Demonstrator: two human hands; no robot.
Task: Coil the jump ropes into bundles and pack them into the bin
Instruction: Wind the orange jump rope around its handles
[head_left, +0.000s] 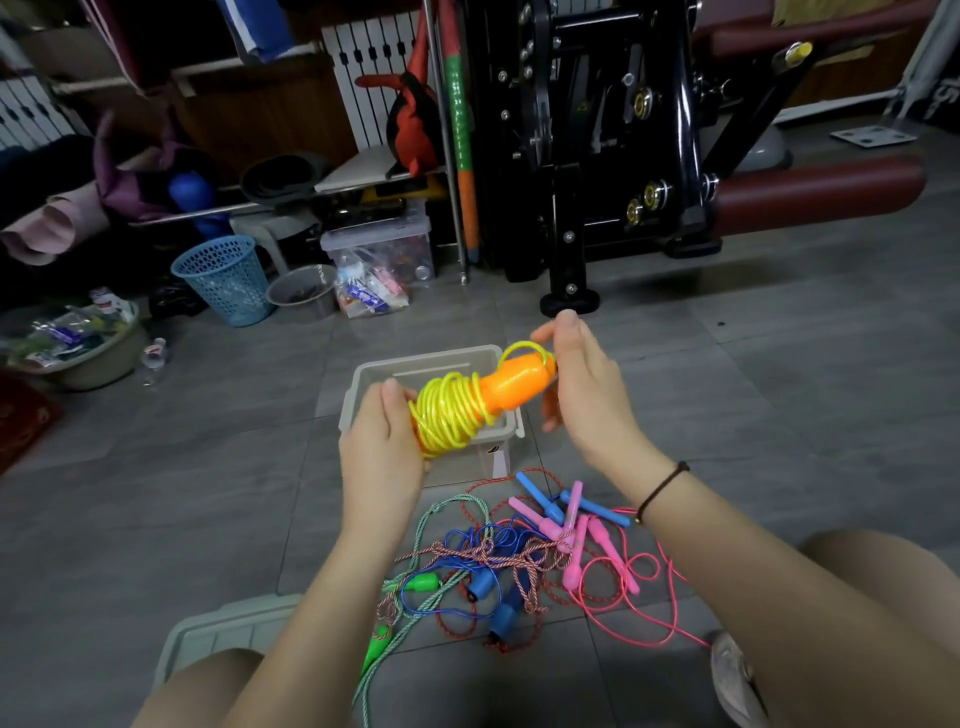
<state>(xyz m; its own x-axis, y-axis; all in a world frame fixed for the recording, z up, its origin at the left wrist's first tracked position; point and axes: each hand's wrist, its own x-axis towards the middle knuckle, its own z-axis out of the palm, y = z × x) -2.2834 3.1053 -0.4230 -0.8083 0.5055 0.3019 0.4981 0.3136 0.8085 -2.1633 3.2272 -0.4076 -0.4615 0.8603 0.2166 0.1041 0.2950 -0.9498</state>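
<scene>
Head view: left hand (382, 447) and right hand (587, 395) grip yellow rope (447, 415) (above bin (410, 362)).

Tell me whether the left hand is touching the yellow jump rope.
Touching. Head view: the left hand grips the yellow jump rope at its coiled end.

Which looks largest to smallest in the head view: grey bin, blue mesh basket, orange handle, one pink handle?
1. grey bin
2. blue mesh basket, though it sits farther from the camera
3. orange handle and pink handle: too close to rank. Pink looks longer, orange fatter.
</scene>
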